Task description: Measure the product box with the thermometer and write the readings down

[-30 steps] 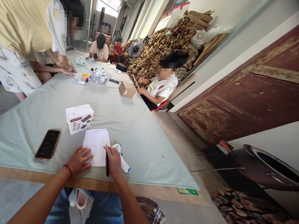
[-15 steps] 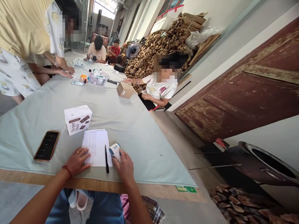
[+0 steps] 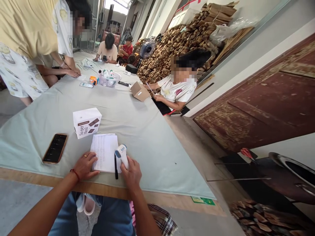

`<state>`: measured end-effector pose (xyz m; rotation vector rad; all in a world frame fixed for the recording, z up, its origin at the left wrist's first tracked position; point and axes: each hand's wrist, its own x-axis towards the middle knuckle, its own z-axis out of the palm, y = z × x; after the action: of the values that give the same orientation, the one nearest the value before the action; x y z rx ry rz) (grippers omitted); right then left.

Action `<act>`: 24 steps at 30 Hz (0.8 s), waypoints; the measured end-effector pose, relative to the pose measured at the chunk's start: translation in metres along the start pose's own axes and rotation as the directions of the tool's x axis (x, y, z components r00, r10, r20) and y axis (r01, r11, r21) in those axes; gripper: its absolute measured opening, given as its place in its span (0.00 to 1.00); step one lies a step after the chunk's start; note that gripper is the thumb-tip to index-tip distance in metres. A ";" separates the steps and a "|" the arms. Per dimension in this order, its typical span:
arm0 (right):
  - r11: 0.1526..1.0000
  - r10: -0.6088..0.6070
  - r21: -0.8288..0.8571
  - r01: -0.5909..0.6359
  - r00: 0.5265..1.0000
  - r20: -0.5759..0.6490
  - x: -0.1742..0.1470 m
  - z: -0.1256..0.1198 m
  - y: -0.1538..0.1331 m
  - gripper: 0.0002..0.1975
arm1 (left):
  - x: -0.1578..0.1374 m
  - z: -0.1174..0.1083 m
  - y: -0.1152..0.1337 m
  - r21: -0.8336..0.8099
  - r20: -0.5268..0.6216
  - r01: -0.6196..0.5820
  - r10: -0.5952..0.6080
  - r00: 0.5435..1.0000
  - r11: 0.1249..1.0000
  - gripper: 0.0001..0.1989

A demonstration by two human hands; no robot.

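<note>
My right hand [image 3: 132, 172] is wrapped round the handle of a white and blue infrared thermometer [image 3: 122, 154], its head raised over the right side of the papers. Beneath it a black pen [image 3: 116, 168] lies on the stack of written sheets [image 3: 104, 150]. My left hand [image 3: 86, 166] rests flat at the papers' left edge, fingers spread and holding nothing. Behind the sheets stands a white box [image 3: 87, 123] printed "Super Meal". To the left lies a smartphone [image 3: 55, 148] with a dark screen and orange-gold edge.
The cloth-covered table [image 3: 152, 154] stretches away. Farther along are a clear basin [image 3: 109, 79] with bottles, an orange tape roll [image 3: 93, 80], another phone [image 3: 86, 85] and a cardboard box [image 3: 140, 91]. Several people are around the table. Stacked wood [image 3: 177, 49] and a large pot [image 3: 292, 173] are at right.
My right hand has lifted the thermometer a little and tipped it left over the pen. The person at right has drawn a hand back from the cardboard box. The view has shifted slightly.
</note>
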<state>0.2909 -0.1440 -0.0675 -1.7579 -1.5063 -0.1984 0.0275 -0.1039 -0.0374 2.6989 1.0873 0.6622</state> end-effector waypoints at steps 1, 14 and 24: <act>1.000 -0.008 -0.002 0.008 1.000 0.017 0.012 0.004 -0.008 0.18 | 0.000 0.000 0.000 0.002 0.003 -0.003 0.003 1.000 1.000 0.24; 0.930 -0.104 -0.270 0.251 0.880 0.463 0.057 -0.011 -0.051 0.20 | -0.001 0.006 -0.005 0.017 -0.051 -0.030 0.031 0.998 0.999 0.21; 0.948 0.092 0.301 -0.100 0.995 0.041 -0.003 -0.013 0.025 0.20 | -0.002 0.001 -0.005 0.005 -0.087 -0.042 0.042 0.995 0.999 0.16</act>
<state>0.3168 -0.1536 -0.0721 -1.5860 -1.3824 0.1022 0.0234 -0.1021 -0.0401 2.7259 1.0541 0.7922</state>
